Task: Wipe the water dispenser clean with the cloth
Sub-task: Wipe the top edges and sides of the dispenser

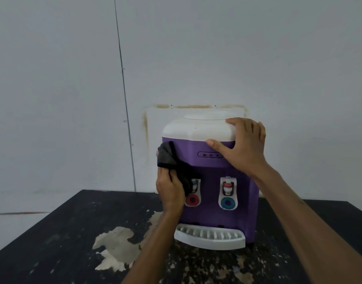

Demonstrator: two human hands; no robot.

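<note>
The water dispenser [213, 212] stands upright on the worktop [52, 242], long axis vertical, purple body below and white top [196, 128] above. Its front faces the person: the two taps and the white drip tray [209, 236] point toward the camera, and the tray juts out at the base. On the front, a red push pad [192, 199] sits on the left and a blue one [227, 202] on the right, each under its tap, with a narrow indicator strip [209, 154] higher up. The machine sits toward the back of the worktop, near the wall [196, 48].

The cloth [168, 156], dark grey with a black edge, lies against the dispenser's upper left front corner and trails down over the left tap. The left hand [170, 191] grasps it from below, fingers curled into the fabric, pressed to the left side of the body. The right hand [243, 144] is released and spread flat over the top right corner, fingers on the white top, thumb lying along the seam where white meets purple.

The worktop is black, its surface peeling in pale patches in front of and to the left of the machine. On the wall behind, a brownish stain [184, 106] outlines a rectangle around the dispenser's top, and a thin dark line [124, 99] runs down to the worktop's back edge
</note>
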